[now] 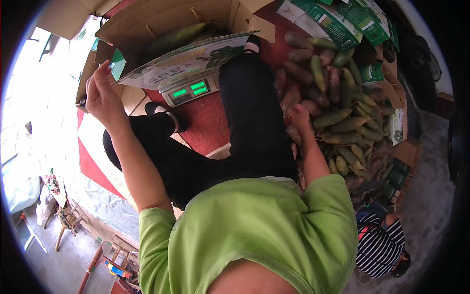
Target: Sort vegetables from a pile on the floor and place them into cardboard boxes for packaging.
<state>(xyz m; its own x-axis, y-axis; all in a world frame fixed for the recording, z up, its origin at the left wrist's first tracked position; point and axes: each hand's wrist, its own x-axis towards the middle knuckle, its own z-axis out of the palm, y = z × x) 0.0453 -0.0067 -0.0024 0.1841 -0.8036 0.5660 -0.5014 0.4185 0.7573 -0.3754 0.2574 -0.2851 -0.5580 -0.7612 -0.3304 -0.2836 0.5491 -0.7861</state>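
Note:
In front of me, an open cardboard carton [186, 61] with rope handles rests on a digital scale [188, 92] whose display is lit green. A long green radish [181, 36] lies inside. My left hand [104, 95] is raised beside the carton's left end, fingers loosely bent and apart, with nothing visible in them. To my right is a heap of long radishes, some green [333, 118], others purplish red [298, 72]. My right hand [299, 117] is closed at the heap's near left edge, against a reddish radish [291, 97]; what its fingers hold, if anything, is hidden.
Green-and-white folded cartons [342, 22] lie beyond the heap, and more cartons [407, 152] line its right side. A person in a striped shirt [381, 250] is at the lower right. Wooden stools [120, 259] stand at the lower left. Red covering [208, 120] shows between my legs.

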